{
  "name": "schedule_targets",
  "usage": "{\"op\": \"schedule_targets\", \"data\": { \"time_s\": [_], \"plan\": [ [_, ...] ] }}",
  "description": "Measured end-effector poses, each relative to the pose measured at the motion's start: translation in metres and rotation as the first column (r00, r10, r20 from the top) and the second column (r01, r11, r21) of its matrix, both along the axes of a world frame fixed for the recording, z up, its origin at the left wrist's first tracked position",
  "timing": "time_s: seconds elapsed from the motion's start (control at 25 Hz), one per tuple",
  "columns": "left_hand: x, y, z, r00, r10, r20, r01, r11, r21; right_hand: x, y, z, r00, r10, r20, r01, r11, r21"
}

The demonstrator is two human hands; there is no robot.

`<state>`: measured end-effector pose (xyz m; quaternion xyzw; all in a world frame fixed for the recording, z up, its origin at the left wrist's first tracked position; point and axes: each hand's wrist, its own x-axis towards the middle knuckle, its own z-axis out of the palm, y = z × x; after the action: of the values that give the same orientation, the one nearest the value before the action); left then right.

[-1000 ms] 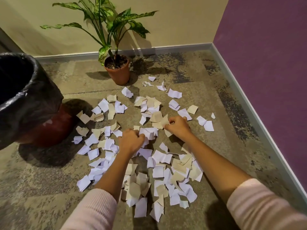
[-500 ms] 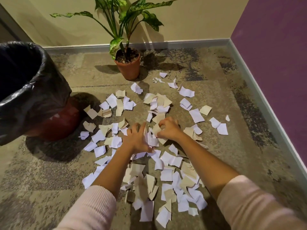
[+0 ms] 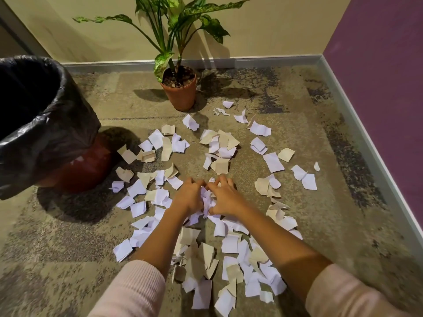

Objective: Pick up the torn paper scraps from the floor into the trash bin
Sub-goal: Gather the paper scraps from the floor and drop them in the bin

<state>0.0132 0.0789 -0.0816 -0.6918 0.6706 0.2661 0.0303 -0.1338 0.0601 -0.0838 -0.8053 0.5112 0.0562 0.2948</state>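
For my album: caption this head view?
Left hand and right hand bunch torn paper scraps on the carpet near the trash bin.

Surface: mottled beige-grey carpet floor (image 3: 128,106) | centre to near: white and tan torn paper scraps (image 3: 273,161) scattered, many overlapping | left: black-lined trash bin (image 3: 52,133) standing | far centre: potted plant (image 3: 179,93) upright

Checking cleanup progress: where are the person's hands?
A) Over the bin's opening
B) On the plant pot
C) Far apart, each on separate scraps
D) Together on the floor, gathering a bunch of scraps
D: the left hand and right hand meet, fingers curled round a bunch of scraps on the floor, away from the trash bin.
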Motion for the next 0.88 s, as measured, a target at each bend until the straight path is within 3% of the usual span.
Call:
{"op": "schedule_targets", "data": {
  "time_s": [0.24, 0.36, 0.44, 0.6, 0.76, 0.88],
  "plan": [
    [0.002, 0.013, 0.007, 0.977, 0.159, -0.142, -0.171, 0.983, -0.074, -0.006, 0.003, 0.0, 0.975, -0.145, 0.167, 0.135, 0.989, 0.067],
    [0.011, 0.015, 0.012, 0.921, 0.304, -0.242, -0.327, 0.943, -0.061, -0.008, 0.0, 0.011, 0.895, -0.342, 0.288, 0.291, 0.935, 0.204],
    [0.017, 0.014, 0.022, 0.835, 0.426, -0.349, -0.465, 0.885, -0.031, -0.009, -0.004, 0.021, 0.794, -0.506, 0.338, 0.406, 0.854, 0.326],
    [0.036, 0.007, 0.046, 0.554, 0.593, -0.584, -0.666, 0.737, 0.116, -0.006, -0.017, 0.044, 0.559, -0.721, 0.409, 0.466, 0.681, 0.565],
    [0.054, 0.002, 0.076, 0.406, 0.572, -0.713, -0.742, 0.662, 0.108, 0.013, -0.026, 0.06, 0.282, -0.863, 0.419, 0.401, 0.503, 0.766],
    [0.066, -0.002, 0.11, 0.288, 0.521, -0.804, -0.819, 0.569, 0.074, 0.041, -0.035, 0.086, 0.157, -0.882, 0.444, 0.31, 0.471, 0.826]
  ]
}}
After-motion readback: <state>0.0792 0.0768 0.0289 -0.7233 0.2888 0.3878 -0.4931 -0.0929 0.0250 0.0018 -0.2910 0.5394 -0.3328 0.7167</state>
